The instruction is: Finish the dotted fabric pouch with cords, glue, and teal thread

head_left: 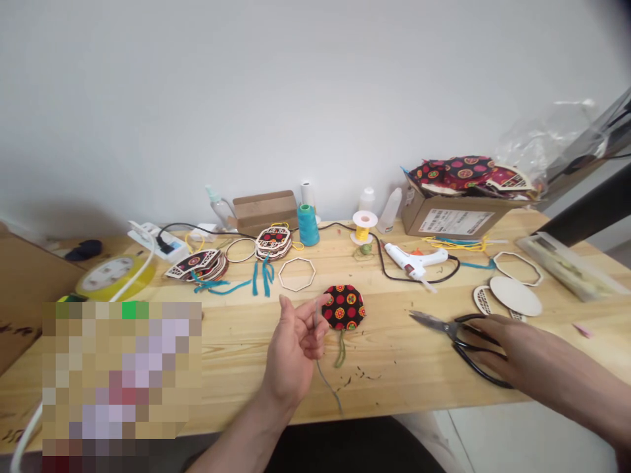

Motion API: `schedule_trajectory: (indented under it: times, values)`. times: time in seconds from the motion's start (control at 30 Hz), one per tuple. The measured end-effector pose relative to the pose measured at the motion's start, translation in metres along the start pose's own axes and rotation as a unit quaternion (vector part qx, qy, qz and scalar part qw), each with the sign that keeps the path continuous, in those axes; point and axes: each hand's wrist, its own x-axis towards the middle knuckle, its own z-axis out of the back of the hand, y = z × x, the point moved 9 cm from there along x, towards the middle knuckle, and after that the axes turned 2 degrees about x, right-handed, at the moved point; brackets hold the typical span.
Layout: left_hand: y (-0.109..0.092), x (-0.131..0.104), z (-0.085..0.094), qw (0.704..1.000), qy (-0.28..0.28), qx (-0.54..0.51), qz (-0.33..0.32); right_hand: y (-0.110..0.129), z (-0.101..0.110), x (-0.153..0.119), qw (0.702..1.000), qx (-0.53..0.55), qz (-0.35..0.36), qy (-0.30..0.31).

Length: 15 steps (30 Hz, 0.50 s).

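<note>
My left hand [298, 341] is in the middle, its fingers curled round a thin grey-blue cord [329, 386] that trails down to the table's front edge. Its index fingertip is at the left rim of a black round fabric piece [344, 307] with red and orange flower prints. A green cord loop [340, 351] lies below that piece. At the right, my right hand [513, 348] is on the black handles of a pair of scissors [446, 326], its fingers at the loops. The scissors lie low at the table, blades pointing left and slightly apart.
A white glue gun [417, 261] lies behind the scissors. Along the wall stand a teal thread cone [307, 226], a yellow thread spool [363, 228] and a cardboard box [448, 213] of fabric pieces. An octagonal frame [296, 274] and a white disc [516, 296] lie nearby.
</note>
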Motion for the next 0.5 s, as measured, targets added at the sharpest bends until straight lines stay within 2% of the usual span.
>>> schedule_trajectory:
  times: [0.07,0.1,0.13,0.17,0.27,0.33,0.4,0.5]
  values:
    - [-0.002,-0.002,-0.003,1.0,0.009,0.006,-0.013,0.017,0.004,0.006,1.0,0.025,-0.003,0.004]
    - [-0.004,-0.003,-0.005,1.0,0.014,0.01,-0.022,0.028,0.009,0.01,0.998,0.058,-0.015,-0.019]
    - [-0.005,-0.005,-0.007,0.999,0.019,0.016,-0.032,0.044,0.01,0.015,0.992,0.124,-0.015,-0.024]
    - [-0.006,-0.006,-0.009,0.999,0.027,0.022,-0.04,0.062,0.006,0.021,0.977,0.212,-0.01,-0.004]
    - [-0.007,-0.011,-0.015,0.996,0.052,0.046,-0.06,0.12,-0.018,0.036,0.889,0.449,-0.018,0.082]
    - [-0.006,-0.013,-0.017,0.993,0.066,0.065,-0.07,0.148,-0.037,0.045,0.832,0.537,-0.041,0.131]
    - [-0.006,-0.014,-0.016,0.99,0.076,0.085,-0.078,0.167,-0.05,0.051,0.778,0.604,-0.055,0.165]
    - [-0.004,-0.015,-0.012,0.989,0.074,0.102,-0.082,0.186,-0.058,0.057,0.697,0.69,-0.04,0.193]
